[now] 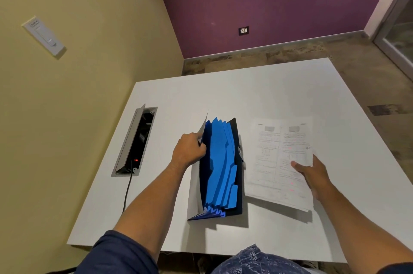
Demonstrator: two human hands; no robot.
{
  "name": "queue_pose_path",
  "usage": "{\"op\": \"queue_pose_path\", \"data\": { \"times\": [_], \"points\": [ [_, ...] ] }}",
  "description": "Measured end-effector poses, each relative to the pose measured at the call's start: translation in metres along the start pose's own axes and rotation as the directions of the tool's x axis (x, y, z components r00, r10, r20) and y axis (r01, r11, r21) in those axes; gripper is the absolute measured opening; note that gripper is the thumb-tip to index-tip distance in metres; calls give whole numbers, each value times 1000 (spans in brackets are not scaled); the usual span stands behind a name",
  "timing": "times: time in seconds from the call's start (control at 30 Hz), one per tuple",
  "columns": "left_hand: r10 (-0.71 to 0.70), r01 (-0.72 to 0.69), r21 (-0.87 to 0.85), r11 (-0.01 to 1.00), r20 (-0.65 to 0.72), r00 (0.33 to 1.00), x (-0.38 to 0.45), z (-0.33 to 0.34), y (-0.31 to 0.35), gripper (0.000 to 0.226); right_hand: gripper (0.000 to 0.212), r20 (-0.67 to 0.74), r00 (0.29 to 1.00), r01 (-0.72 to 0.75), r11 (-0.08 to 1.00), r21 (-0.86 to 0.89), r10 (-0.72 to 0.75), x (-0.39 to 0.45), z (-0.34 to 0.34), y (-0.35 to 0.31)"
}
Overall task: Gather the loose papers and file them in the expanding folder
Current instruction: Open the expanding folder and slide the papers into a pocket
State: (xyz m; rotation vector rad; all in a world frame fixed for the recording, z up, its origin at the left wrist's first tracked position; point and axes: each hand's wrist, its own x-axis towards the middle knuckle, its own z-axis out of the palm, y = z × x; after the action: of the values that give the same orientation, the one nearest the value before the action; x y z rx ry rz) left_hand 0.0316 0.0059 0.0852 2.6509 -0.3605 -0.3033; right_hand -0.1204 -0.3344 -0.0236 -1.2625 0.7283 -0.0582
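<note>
The blue expanding folder (220, 168) lies open in the middle of the white table (257, 95), its tabbed dividers fanned out. My left hand (188, 150) grips the folder's grey front flap at its upper left edge and holds it back. Just right of the folder, a stack of printed papers (276, 162) is lifted slightly off the table, casting a shadow beneath. My right hand (312, 173) holds this stack at its right edge, thumb on top.
An open cable box (136, 142) with a lit red light is set into the table at the left; a black cord (127, 191) runs from it over the front edge. Walls stand close on the left and behind.
</note>
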Motion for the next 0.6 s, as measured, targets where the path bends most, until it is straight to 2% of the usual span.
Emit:
{"op": "queue_pose_path", "data": {
  "times": [0.17,0.37,0.47,0.6],
  "points": [
    [-8,8,-6,1000,-1,1000,1,1,2,36,55,-25,994,111,968,224,-108,-4,3,-33],
    [-34,34,26,999,-5,999,3,3,5,29,48,137,969,146,922,358,-206,-17,39,-69],
    [-45,45,19,999,-3,999,4,3,5,30,48,216,950,140,924,357,-227,-23,56,-79],
    [-63,63,6,998,6,998,3,3,5,23,45,286,928,161,949,270,-239,-29,74,-85]
  ]
}}
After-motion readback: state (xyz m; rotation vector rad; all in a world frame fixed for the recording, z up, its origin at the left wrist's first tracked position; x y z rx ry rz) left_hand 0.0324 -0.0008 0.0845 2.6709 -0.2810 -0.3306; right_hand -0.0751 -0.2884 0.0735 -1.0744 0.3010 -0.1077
